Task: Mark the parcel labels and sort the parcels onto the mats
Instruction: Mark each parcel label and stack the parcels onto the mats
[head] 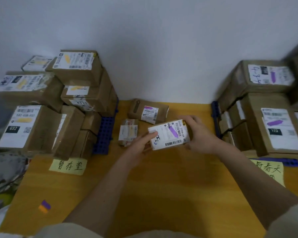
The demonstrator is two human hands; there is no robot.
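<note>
White wall stands behind the yellow tabletop (162, 186). Both hands hold one small parcel (169, 134) above the middle of it. The left hand (141, 145) pinches its near left corner, and the right hand (199, 133) curls round its right end. Its label has a purple mark. Two more parcels (147, 110) lie just behind. Boxes are stacked on blue mats (103, 134) at both sides, maybe three high.

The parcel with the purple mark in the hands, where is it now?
In the head view, the held parcel is at the centre, above the yellow table, just right of a small yellow-marked parcel.
</note>
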